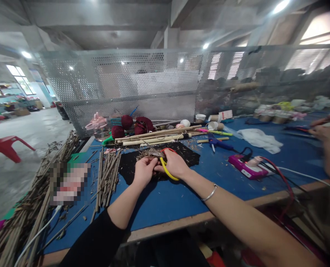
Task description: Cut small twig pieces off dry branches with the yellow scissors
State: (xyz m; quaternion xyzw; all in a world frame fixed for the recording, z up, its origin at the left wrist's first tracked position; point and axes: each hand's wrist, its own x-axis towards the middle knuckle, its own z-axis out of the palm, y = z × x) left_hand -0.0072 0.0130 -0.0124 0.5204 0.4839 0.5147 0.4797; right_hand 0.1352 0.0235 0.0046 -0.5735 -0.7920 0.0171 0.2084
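Observation:
My right hand [173, 163] is closed round scissors [167, 170] with yellow and red handles, their blades pointing up and left. Close beside it on the left, my left hand [144, 170] has its fingers pressed together near the blades; what it pinches is too small to make out. Both hands are over a black cloth [191, 155] strewn with brown plant scraps. Left of the cloth lies a bundle of cut brown sticks [107, 178].
A long heap of twigs [28, 211] fills the left edge. Behind the cloth are pale sticks [153, 138] and dark red yarn balls [143, 126]. A glue gun [219, 144] and purple power strip [247, 168] lie right. Another person's hand [327, 129] is far right.

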